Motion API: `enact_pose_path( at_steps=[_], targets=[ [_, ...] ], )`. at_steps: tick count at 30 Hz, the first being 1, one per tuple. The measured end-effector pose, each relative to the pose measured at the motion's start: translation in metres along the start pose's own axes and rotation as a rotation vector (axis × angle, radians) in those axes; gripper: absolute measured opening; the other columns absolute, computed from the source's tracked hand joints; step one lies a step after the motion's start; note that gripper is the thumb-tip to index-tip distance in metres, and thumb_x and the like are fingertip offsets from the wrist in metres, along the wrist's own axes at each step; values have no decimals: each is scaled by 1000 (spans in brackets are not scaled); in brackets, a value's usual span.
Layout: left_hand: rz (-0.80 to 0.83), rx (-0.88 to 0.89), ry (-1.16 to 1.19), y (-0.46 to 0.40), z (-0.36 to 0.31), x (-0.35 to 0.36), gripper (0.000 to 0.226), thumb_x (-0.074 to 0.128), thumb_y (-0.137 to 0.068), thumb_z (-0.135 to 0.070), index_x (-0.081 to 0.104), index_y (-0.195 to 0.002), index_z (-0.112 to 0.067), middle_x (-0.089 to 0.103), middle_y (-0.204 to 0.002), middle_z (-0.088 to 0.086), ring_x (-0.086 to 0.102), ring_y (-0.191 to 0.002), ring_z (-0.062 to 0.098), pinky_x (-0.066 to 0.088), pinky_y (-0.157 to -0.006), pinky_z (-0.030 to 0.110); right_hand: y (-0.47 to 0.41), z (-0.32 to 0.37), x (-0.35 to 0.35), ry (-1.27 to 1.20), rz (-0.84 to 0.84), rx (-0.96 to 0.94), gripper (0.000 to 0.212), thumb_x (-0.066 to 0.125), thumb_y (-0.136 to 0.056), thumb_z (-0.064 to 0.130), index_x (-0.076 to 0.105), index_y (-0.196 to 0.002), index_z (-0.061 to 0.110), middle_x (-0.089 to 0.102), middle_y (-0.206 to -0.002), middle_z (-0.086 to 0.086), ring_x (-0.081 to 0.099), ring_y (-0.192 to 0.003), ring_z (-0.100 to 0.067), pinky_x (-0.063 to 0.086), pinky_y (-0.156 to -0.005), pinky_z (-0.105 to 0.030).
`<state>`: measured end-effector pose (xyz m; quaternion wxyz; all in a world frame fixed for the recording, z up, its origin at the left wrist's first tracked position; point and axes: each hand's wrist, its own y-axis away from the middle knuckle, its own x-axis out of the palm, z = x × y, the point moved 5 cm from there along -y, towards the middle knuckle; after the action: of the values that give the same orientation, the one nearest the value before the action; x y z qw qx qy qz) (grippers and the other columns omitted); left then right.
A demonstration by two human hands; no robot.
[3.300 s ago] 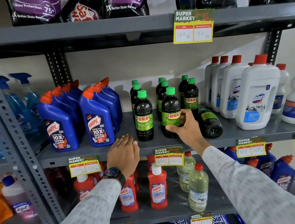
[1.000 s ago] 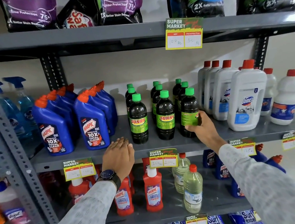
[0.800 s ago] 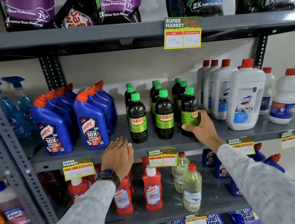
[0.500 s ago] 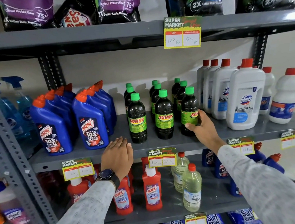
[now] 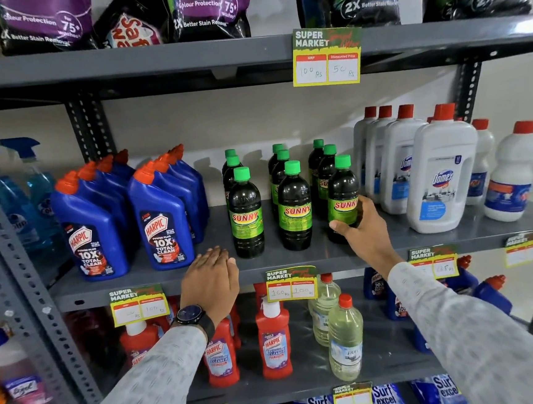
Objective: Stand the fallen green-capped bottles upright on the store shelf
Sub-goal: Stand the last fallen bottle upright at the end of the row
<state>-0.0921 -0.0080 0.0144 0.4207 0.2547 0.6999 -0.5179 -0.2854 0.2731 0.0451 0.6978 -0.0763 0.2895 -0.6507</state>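
Note:
Several dark green-capped "Sunny" bottles stand upright in three rows on the grey middle shelf (image 5: pixel 296 260). My right hand (image 5: pixel 362 225) wraps the lower right side of the front right green-capped bottle (image 5: pixel 342 195), which stands upright with its label facing me. The front middle bottle (image 5: pixel 294 205) and front left bottle (image 5: pixel 246 213) stand free. My left hand (image 5: pixel 211 280), with a watch on its wrist, rests palm down on the shelf's front edge, left of the front left bottle, holding nothing.
Blue Harpic bottles (image 5: pixel 160 220) stand to the left of the green-capped rows, white Domex bottles (image 5: pixel 439 170) to the right. Price tags (image 5: pixel 291 283) hang on the shelf edge. Red bottles and clear bottles fill the shelf below; detergent bags sit on the one above.
The bottle that lay on its side at the right 3.3 s ago now stands upright at the front of the right row. My right hand turned it, so its label faces front.

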Motion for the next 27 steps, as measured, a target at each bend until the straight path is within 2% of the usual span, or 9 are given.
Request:
enact_pose_path(
  at_steps=[6, 12, 16, 18, 21, 23, 25, 27],
  targets=[
    [-29, 4, -1, 0, 0, 0, 62, 18, -99, -41, 57, -136, -9, 56, -144, 10, 51, -136, 21, 34, -118, 38, 5, 3, 0, 54, -102, -17, 79, 92, -74, 34, 48, -138, 20, 65, -129, 1, 60, -112, -15, 51, -99, -39],
    [-39, 9, 11, 0, 0, 0, 63, 18, -99, -41, 57, -137, -10, 56, -145, 10, 50, -136, 21, 33, -118, 38, 9, 4, 0, 60, -104, -29, 81, 92, -74, 36, 47, -141, 22, 62, -131, 3, 57, -114, -11, 50, -101, -38],
    [-24, 9, 31, 0, -1, -2, 55, 24, -103, -37, 53, -140, -10, 52, -149, 9, 45, -140, 20, 28, -121, 37, 13, 6, 0, 84, -108, -59, 85, 89, -76, 40, 45, -146, 22, 59, -138, 2, 54, -128, -19, 45, -107, -43],
    [-11, 0, 78, -1, -1, -3, 52, 29, -104, -37, 50, -143, -11, 50, -151, 9, 44, -140, 19, 29, -120, 37, 21, 5, -3, 64, -174, -23, 88, 87, -79, 40, 41, -151, 19, 54, -145, -2, 49, -134, -20, 41, -111, -42],
    [-51, -76, 307, -2, 4, -16, 50, 42, -100, -41, 51, -143, -17, 62, -139, 9, 61, -122, 23, 48, -103, 40, 43, 11, -8, 45, -328, -130, 64, 81, -87, 32, 50, -142, 21, 55, -129, 5, 55, -118, -12, 48, -103, -39],
    [-94, -138, 482, -5, 7, -25, 52, 54, -95, -42, 51, -143, -21, 66, -133, 8, 65, -115, 23, 53, -95, 39, 51, 18, -5, 76, -325, -225, 48, 78, -90, 28, 57, -133, 23, 57, -117, 9, 58, -104, -6, 53, -95, -37],
    [-66, -200, 712, -13, 8, -26, 62, 66, -89, -39, 46, -146, -23, 60, -140, 7, 60, -123, 18, 50, -102, 39, 50, 26, 8, 76, -210, -215, 46, 79, -90, 28, 61, -131, 23, 61, -109, 14, 61, -98, 0, 56, -91, -33],
    [47, -243, 963, -23, 5, -24, 85, 78, -82, -33, 33, -153, -22, 48, -152, 7, 52, -132, 19, 45, -110, 43, 45, 33, 28, 71, -10, -141, 61, 83, -86, 29, 58, -140, 19, 67, -116, 10, 64, -105, -3, 56, -94, -32]
  ],
)
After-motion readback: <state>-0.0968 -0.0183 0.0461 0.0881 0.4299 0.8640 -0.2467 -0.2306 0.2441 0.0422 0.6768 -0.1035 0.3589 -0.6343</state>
